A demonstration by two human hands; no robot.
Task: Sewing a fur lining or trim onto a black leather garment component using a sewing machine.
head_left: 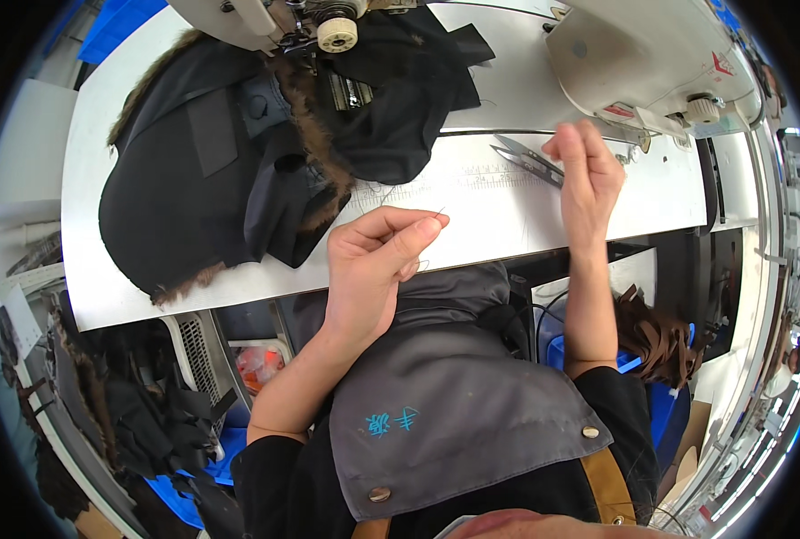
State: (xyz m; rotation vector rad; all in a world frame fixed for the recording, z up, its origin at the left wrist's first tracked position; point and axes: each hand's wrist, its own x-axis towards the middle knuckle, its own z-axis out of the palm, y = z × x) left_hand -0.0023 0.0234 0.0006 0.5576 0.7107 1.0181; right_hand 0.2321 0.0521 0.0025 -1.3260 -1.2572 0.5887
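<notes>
A grey apron (454,386) with tan straps (608,490) was worn over a black shirt (278,485). Beyond it, the left hand (368,260) was raised by the front edge of the white table (660,198), thumb and forefinger closed on a thin strand (443,213) — whether thread or needle could not be told. The right hand (588,175) was held above the table, its fingers curled; whether anything was gripped there could not be told. Partly hidden behind it, scissors (539,164) were laid on the table, blades slightly parted. To the left, black cloth (171,207) trimmed with brown fur (305,126) was spread — partly beneath a sewing machine (238,16). At the far right, a white machine housing (651,63) was set on the table.
</notes>
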